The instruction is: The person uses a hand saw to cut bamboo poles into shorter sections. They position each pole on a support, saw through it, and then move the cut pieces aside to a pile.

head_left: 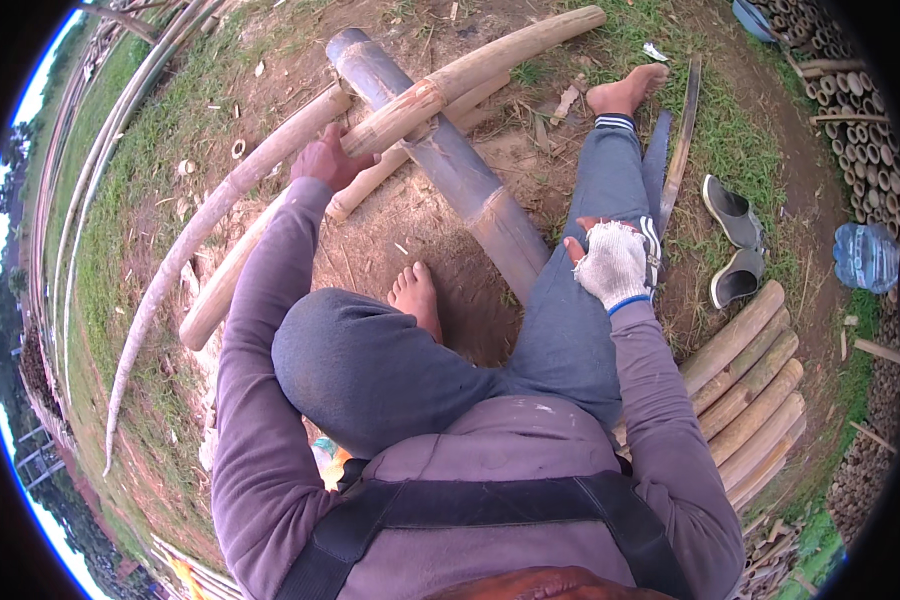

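My left hand [332,162] lies over a pale bamboo pole [490,62], thumb on the near side and fingers partly hidden around it. The pole slants across a thick, dark grey bamboo stem [480,200] on the ground, resting near a gap in it. Underneath, a shorter pale pole [365,190] shows. On my right leg rests my right hand [612,264], in a white knitted glove with bare fingertips; its thumb is apart and nothing shows in it. Beyond that leg lie a dark saw-like blade [656,160] and a long narrow strip [681,145].
A long curved pole [205,225] lies to the left. Dark slip-on shoes [736,245] stand right of my leg, near several cut bamboo lengths [750,400]. Farther right are a clear blue water jug [865,257] and stacked bamboo [860,130]. My bare feet are on the ground.
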`<state>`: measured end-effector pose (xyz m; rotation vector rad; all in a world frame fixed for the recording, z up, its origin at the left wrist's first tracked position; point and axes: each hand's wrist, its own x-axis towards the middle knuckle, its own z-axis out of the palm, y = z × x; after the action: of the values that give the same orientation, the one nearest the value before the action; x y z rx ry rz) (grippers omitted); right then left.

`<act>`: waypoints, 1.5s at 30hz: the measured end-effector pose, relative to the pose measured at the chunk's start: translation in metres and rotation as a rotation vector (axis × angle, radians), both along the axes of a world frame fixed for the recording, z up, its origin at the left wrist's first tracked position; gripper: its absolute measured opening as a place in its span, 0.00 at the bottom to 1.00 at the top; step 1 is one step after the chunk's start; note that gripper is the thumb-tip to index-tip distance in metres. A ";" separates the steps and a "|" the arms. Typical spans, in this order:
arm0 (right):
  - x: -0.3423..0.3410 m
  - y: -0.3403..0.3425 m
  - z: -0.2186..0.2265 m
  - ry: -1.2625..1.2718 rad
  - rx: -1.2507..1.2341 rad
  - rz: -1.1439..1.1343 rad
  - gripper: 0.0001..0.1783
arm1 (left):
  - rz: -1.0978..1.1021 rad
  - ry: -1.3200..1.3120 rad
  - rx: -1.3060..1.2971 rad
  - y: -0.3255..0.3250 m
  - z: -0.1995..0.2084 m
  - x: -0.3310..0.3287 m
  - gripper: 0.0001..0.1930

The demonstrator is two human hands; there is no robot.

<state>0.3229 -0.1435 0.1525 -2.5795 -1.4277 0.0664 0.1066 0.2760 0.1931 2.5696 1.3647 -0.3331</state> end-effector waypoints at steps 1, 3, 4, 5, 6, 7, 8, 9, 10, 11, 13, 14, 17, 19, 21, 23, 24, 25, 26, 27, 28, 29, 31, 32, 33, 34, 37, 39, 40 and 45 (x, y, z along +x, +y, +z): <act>0.001 -0.002 -0.001 -0.015 0.014 -0.010 0.24 | -0.010 0.000 -0.009 0.001 0.002 0.003 0.51; 0.001 0.000 0.010 0.096 0.024 -0.039 0.24 | -0.034 -0.051 -0.039 0.002 -0.001 0.001 0.51; 0.002 -0.003 0.006 0.101 0.086 -0.061 0.23 | -0.044 -0.106 -0.058 0.006 -0.006 0.001 0.50; 0.003 -0.001 0.010 0.123 0.211 -0.096 0.22 | -0.042 -0.153 -0.091 0.017 -0.020 0.001 0.51; 0.005 -0.002 0.014 0.142 0.337 -0.122 0.20 | -0.031 -0.199 -0.124 0.028 -0.038 0.000 0.52; 0.008 -0.006 0.014 0.169 0.429 -0.232 0.21 | -0.027 -0.219 -0.132 0.028 -0.040 0.005 0.52; 0.011 -0.011 0.013 0.196 0.520 -0.337 0.21 | -0.034 -0.237 -0.146 0.026 -0.046 0.012 0.53; 0.018 -0.013 0.011 0.222 0.615 -0.436 0.21 | -0.057 -0.234 -0.135 0.015 -0.045 0.026 0.54; 0.031 -0.020 0.000 0.234 0.724 -0.494 0.22 | -0.068 -0.224 -0.118 0.014 -0.045 0.033 0.53; 0.043 -0.030 -0.009 0.397 0.753 -0.649 0.23 | -0.075 -0.214 -0.098 0.014 -0.044 0.038 0.53; 0.068 -0.060 -0.028 0.546 0.688 -0.866 0.23 | -0.085 -0.203 -0.071 0.017 -0.042 0.043 0.52; 0.086 -0.083 -0.047 0.527 0.606 -0.927 0.23 | -0.085 -0.206 -0.059 0.019 -0.039 0.043 0.52; 0.091 -0.143 -0.081 0.439 0.029 -0.967 0.21 | -0.064 -0.287 -0.029 0.013 -0.028 0.024 0.49; 0.070 -0.176 -0.121 0.442 -0.176 -0.873 0.20 | -0.043 -0.286 -0.033 0.006 -0.015 0.001 0.48; 0.047 -0.202 -0.173 0.522 -0.149 -0.805 0.19 | -0.020 -0.289 -0.018 0.001 -0.010 -0.034 0.46; 0.044 -0.222 -0.187 0.506 -0.101 -0.797 0.19 | 0.024 -0.297 -0.036 0.002 -0.009 -0.064 0.46; 0.043 -0.239 -0.199 0.503 -0.071 -0.808 0.19 | 0.036 -0.274 -0.038 0.000 -0.006 -0.069 0.47; 0.043 -0.252 -0.209 0.504 -0.042 -0.819 0.20 | 0.048 -0.247 -0.038 -0.003 -0.004 -0.076 0.48; 0.033 -0.282 -0.222 0.509 0.025 -0.889 0.20 | -0.032 -0.221 0.000 -0.011 0.000 -0.054 0.49; 0.039 -0.234 -0.212 0.529 0.010 -0.911 0.19 | 0.055 -0.142 0.054 -0.016 0.005 -0.111 0.50; 0.036 -0.216 -0.194 0.543 0.079 -0.981 0.19 | 0.057 -0.091 0.096 -0.022 0.010 -0.129 0.51; 0.032 -0.204 -0.178 0.554 0.152 -1.062 0.19 | 0.010 -0.074 0.157 -0.025 0.008 -0.149 0.53; 0.041 -0.215 -0.175 0.533 0.191 -1.116 0.18 | 0.001 -0.042 0.142 -0.021 0.008 -0.163 0.53; 0.063 -0.251 -0.188 0.556 0.346 -1.172 0.17 | -0.024 -0.046 0.126 -0.017 0.005 -0.156 0.53; 0.082 -0.299 -0.195 0.554 0.509 -1.242 0.16 | -0.036 -0.048 0.031 -0.013 0.006 -0.130 0.53; 0.087 -0.327 -0.196 0.566 0.665 -1.292 0.16 | -0.036 -0.031 -0.059 -0.015 0.018 -0.106 0.54; 0.088 -0.279 -0.152 0.893 0.685 -1.195 0.22 | 0.099 -0.128 -0.387 -0.007 0.028 -0.137 0.54; 0.075 -0.254 -0.083 1.342 0.728 -1.121 0.27 | 0.185 -0.267 -0.628 0.007 0.017 -0.149 0.52; 0.065 -0.245 -0.053 1.611 0.754 -1.060 0.30 | 0.187 -0.245 -0.664 0.016 0.011 -0.150 0.54; 0.020 -0.184 0.010 1.723 0.944 -0.827 0.30 | 0.173 -0.233 -0.701 0.036 -0.011 -0.150 0.52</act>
<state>0.3424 -0.3272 0.1624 -1.1696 0.2684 0.8960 -0.0435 0.3124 0.1819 1.8412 1.1164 -0.3818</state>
